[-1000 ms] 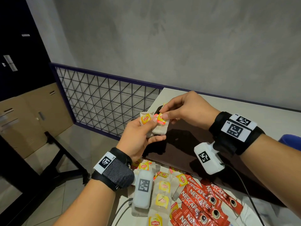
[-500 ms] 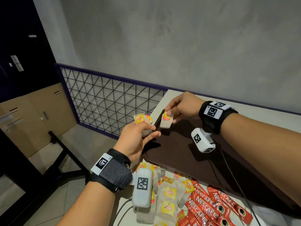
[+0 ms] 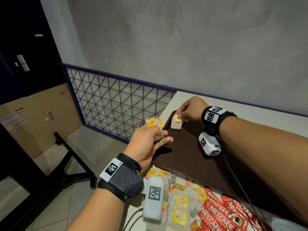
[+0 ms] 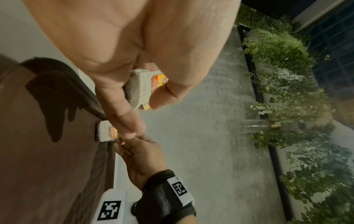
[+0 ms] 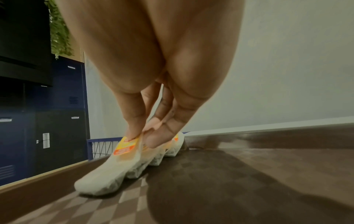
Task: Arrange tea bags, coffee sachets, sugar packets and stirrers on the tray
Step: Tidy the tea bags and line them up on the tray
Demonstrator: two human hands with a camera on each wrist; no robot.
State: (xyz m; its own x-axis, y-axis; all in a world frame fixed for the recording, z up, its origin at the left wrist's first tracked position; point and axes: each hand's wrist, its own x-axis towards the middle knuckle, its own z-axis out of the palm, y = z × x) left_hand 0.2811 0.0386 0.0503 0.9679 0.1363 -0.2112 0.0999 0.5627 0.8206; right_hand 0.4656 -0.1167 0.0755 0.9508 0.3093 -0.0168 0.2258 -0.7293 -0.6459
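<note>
Since the earlier frames the right hand (image 3: 190, 110) has carried its tea bags (image 3: 176, 124) away from the left hand (image 3: 146, 144) and down to the far corner of the brown tray (image 3: 191, 157), in the upper middle of the head view. The bags now touch the tray floor close to its rim, and the thumb and fingertips still pinch their yellow tags from above. The right wrist view shows several bags in a row; how many exactly is hard to count.

At the left of the tray, the left hand grips a small bunch of tea bags (image 3: 152, 125) above the tray edge, with the fingers curled around them. Their yellow tags read "Lipton". The palm hides most of the bunch in the left wrist view.

In the lower middle of the head view, loose tea bags (image 3: 180, 204) lie on the table, partly covered by the wrist camera. To the lower right, red coffee sachets (image 3: 221, 212) read "NESCAFE CLASSIC"; the frame border cuts them off.
</note>
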